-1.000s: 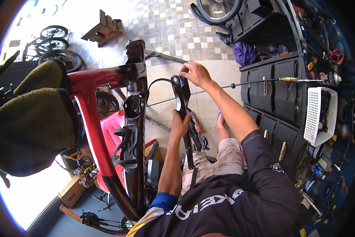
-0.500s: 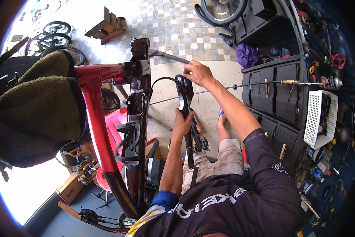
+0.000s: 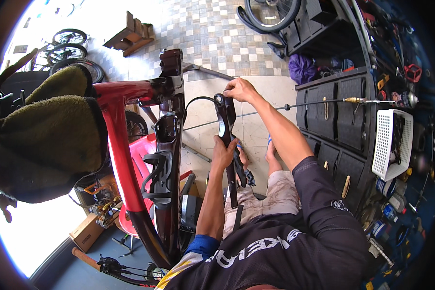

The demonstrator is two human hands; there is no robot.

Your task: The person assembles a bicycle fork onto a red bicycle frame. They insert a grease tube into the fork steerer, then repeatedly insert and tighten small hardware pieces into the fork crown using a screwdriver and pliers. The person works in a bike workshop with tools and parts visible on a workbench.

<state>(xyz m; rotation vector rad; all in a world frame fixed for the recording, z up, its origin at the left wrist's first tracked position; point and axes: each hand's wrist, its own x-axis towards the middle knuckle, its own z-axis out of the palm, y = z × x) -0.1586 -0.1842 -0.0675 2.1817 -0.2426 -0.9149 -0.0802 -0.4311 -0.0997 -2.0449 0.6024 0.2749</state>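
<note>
A dark bicycle rear swingarm [image 3: 225,116], with a round pivot hole at its upper end, stands upright in front of my body. My left hand [image 3: 224,151] is closed round its middle. At the top end, my right hand [image 3: 241,90] has its fingers pinched together beside the pivot. Whatever those fingers hold is too small or hidden to make out. A thin black cable [image 3: 198,99] curves from the frame to the swingarm's top. Left of it is the red and black bicycle frame [image 3: 113,125], carrying a black bottle cage [image 3: 158,179].
Olive cloth covers [image 3: 48,145] hang at the left. A pink chair [image 3: 139,152] stands behind the frame. A long thin rod [image 3: 314,103] crosses to the right over black cabinets [image 3: 345,96]. The white basket [image 3: 392,145] and several tools lie on the right bench. A wooden stool [image 3: 130,36] is far left.
Both hands stay at nearly the same places on the swingarm. The view has shifted slightly, and my right fingers have moved a little at the pivot end.
</note>
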